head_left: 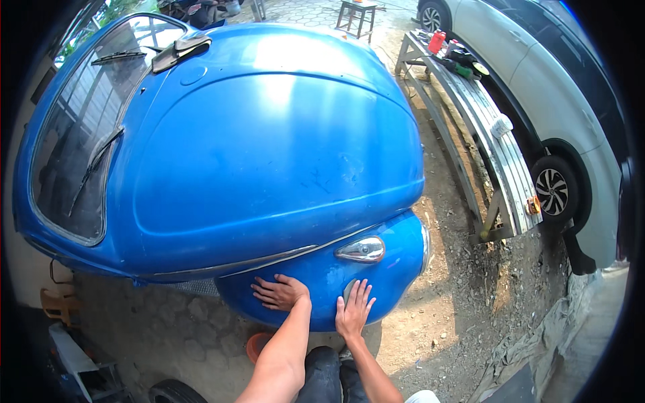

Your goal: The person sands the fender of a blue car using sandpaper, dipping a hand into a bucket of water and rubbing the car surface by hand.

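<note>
The blue rounded car hood (269,154) fills the middle, with the blue front fender (396,275) below it. My left hand (281,292) lies flat on the fender, fingers stretched and apart, nothing visible under it. Farther right, my right hand (355,313) presses a small grey-green pad (349,289) against the fender, its fingers straight. Most of the pad is hidden under that hand. Just above the right hand sits a chrome lamp housing (361,249) on the fender. A chrome-ringed headlamp (426,248) edges the fender's right end.
A folded cloth (181,52) rests near the windshield (84,127). To the right stands a long slatted bench (494,148) with bottles and tools, beside a silver car (537,74). An orange-brown bucket (257,346) is by my left forearm; a tire (176,391) lies at the lower left.
</note>
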`<state>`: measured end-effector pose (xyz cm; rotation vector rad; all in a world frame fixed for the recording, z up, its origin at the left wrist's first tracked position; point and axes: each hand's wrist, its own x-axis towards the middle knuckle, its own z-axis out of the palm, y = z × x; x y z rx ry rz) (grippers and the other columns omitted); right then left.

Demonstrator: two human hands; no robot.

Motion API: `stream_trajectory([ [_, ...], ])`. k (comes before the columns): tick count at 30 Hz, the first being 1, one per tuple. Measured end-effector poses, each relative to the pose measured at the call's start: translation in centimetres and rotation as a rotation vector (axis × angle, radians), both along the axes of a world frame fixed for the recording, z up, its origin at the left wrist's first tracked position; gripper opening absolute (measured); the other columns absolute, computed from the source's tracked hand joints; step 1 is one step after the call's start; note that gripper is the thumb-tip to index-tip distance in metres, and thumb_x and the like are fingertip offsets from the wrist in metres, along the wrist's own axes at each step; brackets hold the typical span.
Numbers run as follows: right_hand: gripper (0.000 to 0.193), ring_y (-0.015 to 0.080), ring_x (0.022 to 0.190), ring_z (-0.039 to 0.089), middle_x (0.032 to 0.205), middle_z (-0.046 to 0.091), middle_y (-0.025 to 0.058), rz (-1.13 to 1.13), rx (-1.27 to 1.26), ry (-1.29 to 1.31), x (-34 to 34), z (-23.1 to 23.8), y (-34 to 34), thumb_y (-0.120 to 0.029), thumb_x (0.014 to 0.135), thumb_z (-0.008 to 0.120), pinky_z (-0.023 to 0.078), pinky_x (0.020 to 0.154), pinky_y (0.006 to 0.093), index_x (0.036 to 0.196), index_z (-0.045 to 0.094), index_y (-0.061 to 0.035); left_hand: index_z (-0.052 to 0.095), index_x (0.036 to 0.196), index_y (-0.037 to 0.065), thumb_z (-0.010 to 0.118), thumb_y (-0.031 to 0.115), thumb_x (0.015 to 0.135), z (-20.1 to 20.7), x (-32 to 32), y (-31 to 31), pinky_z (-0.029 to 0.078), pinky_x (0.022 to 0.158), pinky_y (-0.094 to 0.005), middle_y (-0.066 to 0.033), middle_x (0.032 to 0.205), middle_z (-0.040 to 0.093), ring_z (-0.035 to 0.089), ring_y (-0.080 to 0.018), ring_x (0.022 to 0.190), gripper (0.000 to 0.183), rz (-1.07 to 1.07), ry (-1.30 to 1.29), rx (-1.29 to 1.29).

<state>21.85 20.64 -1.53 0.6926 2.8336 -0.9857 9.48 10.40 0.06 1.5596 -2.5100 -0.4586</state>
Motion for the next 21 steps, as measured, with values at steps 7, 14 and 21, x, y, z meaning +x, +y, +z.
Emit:
stream_trajectory([
  [7,0.063,0.0372,0.151,0.005,0.164,0.009,0.0167,-0.532,-0.051,-0.017,-2.2,-1.0,4.3,-0.036,0.104,0.029,0.004,0.117,0.0600,0.157,0.014,-0.0045,0.029,0.151,0.010,0.040,0.031,0.098,0.4,-0.9,1.1,0.019,0.118,-0.0542,-0.0142,0.159,0.025,0.022,-0.0335,0.148,0.059,-0.044,-0.092,0.009],
  [14,0.063,0.0364,0.151,0.006,0.165,0.009,0.0133,-0.494,0.041,-0.107,1.0,-1.4,1.2,-0.039,0.105,0.028,0.007,0.117,0.0600,0.158,0.012,-0.0081,0.028,0.152,0.010,0.037,0.033,0.098,-0.2,0.0,1.0,0.020,0.117,-0.0546,-0.0138,0.159,0.025,0.022,-0.0338,0.148,0.059,-0.043,-0.139,-0.018],
  [21,0.071,0.0347,0.151,0.005,0.164,0.006,0.0183,-0.670,0.044,-0.185,-2.4,0.5,0.2,-0.044,0.105,0.027,0.012,0.119,0.0541,0.155,0.008,0.0031,0.028,0.152,0.010,0.036,0.034,0.098,0.4,-0.1,0.5,0.020,0.117,-0.0547,-0.0136,0.159,0.025,0.022,-0.0339,0.148,0.059,-0.009,-0.140,-0.066],
])
